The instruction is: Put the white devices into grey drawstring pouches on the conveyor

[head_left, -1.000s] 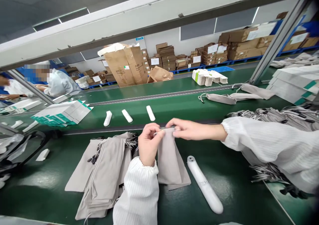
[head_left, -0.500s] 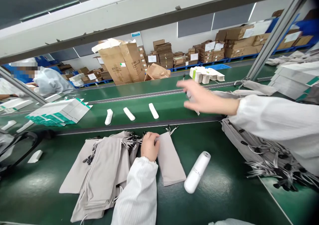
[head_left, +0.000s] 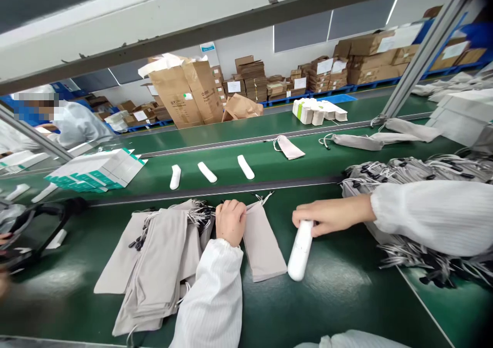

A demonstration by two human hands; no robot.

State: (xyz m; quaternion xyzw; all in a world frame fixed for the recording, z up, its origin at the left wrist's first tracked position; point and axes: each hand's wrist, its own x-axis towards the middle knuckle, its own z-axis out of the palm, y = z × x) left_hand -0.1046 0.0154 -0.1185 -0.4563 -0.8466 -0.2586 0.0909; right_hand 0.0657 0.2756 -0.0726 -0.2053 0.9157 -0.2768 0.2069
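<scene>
Right hand (head_left: 333,215): fingers (head_left: 306,215) clenched around the upper end of a white tube (head_left: 298,258), the grasp plain from where an onlooker stands.

Left hand (head_left: 231,222): curled over the mouth of a beige drawstring pouch (head_left: 262,248), its cords just beyond; whether the fingers pinch the cloth or only rest on it, cannot be told.

Tube: on the green table (head_left: 346,301), just beside the pouch. Its long axis runs almost straight toward the person, leaning slightly, with the free rounded end nearest the body.

Handling: the smooth tube looks apt to slip, so a firm wrap seems wise, and keeping it parallel to the pouch would suit the narrow cloth.

Nearby: a stack of beige pouches (head_left: 154,255) left of the left hand; a heap of corded pouches (head_left: 404,170) right of the right arm.

Beyond: three white tubes (head_left: 208,171) on a farther belt (head_left: 292,165); a co-worker (head_left: 79,124) at far left.
</scene>
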